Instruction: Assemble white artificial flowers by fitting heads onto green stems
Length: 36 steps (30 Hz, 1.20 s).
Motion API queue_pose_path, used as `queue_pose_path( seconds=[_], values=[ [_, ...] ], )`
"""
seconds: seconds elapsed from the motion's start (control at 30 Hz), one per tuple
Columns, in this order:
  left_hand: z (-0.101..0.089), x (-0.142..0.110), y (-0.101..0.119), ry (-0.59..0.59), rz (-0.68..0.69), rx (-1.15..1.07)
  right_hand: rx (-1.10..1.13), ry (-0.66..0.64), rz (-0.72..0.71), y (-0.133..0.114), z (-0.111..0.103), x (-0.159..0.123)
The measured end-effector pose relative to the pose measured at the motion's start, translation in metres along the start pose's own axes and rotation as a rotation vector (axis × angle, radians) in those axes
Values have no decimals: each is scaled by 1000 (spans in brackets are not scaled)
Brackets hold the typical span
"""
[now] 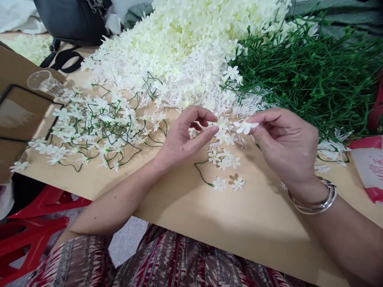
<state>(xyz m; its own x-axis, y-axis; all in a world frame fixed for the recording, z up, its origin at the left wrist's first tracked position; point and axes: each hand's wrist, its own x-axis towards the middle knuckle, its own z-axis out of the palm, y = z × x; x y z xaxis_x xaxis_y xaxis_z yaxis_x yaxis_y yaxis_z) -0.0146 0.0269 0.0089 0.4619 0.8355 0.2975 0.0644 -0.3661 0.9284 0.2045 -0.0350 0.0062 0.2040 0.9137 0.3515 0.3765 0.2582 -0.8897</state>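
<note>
My right hand pinches a white artificial flower between thumb and forefinger. Just left of it, my left hand is raised with curled fingers; a small gap shows between its thumb and forefinger tips, with nothing I can make out in it. Behind and below the fingertips lie small loose white blossoms. One white flower on a bent green stem rests on the table nearer me. To the left spreads a pile of white flowers on green wire stems.
A large heap of white and pale yellow blossoms fills the back. Green plastic stems are heaped at the right, beside a red and white bag. A clear cup, cardboard box and black bag stand left.
</note>
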Motion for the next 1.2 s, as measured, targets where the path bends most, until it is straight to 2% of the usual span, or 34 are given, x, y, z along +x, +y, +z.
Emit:
queue_pose_path(
  seconds=[0.03, 0.1, 0.2, 0.27, 0.33, 0.4, 0.43, 0.5, 0.57, 0.67, 0.73, 0.8, 0.83, 0.9, 0.97, 1.07, 1.1, 1.17, 1.2],
  values=[
    [-4, 1, 1, -41, 62, 91, 31, 20, 34, 3, -1, 3],
    [-13, 2, 4, -221, 145, 281, 115, 25, 80, 8, -3, 8],
    [-24, 0, 7, -492, 191, 584, 170, -81, 131, 5, -6, 10],
    [-25, -3, 10, -568, 185, 755, 203, -297, 218, -7, -6, 7],
    [-23, -6, 14, -622, 154, 864, 269, -610, 366, -20, -5, 0],
    [-19, -8, 18, -693, 110, 920, 264, -854, 506, -28, -3, -5],
    [-18, -8, 20, -730, 91, 937, 238, -924, 538, -28, -2, -7],
    [-18, -8, 23, -757, 67, 965, 175, -929, 537, -22, -3, -5],
    [-22, -7, 23, -693, 62, 982, 120, -814, 508, -11, -8, 1],
    [-28, -6, 23, -488, 76, 870, 65, -636, 466, -3, -18, 12],
    [-29, -5, 21, -311, 72, 702, 91, -636, 442, -13, -21, 11],
    [-26, -4, 18, -146, 40, 511, 174, -805, 427, -31, -19, 0],
    [-24, -3, 16, -95, 13, 406, 259, -935, 441, -40, -15, -8],
    [-20, -2, 10, -72, -54, 160, 377, -1194, 487, -54, -6, -26],
    [-16, -1, 4, -100, -129, -110, 292, -1343, 438, -53, 3, -39],
    [-10, 0, -3, -84, -209, -387, 355, -1249, 435, -29, 6, -37],
    [-8, 0, -4, -65, -221, -433, 387, -1166, 437, -17, 4, -31],
    [-3, -2, -4, -35, -238, -472, 397, -926, 446, 3, -3, -18],
    [1, -3, -4, -33, -245, -472, 383, -752, 474, 10, -7, -13]
  ],
)
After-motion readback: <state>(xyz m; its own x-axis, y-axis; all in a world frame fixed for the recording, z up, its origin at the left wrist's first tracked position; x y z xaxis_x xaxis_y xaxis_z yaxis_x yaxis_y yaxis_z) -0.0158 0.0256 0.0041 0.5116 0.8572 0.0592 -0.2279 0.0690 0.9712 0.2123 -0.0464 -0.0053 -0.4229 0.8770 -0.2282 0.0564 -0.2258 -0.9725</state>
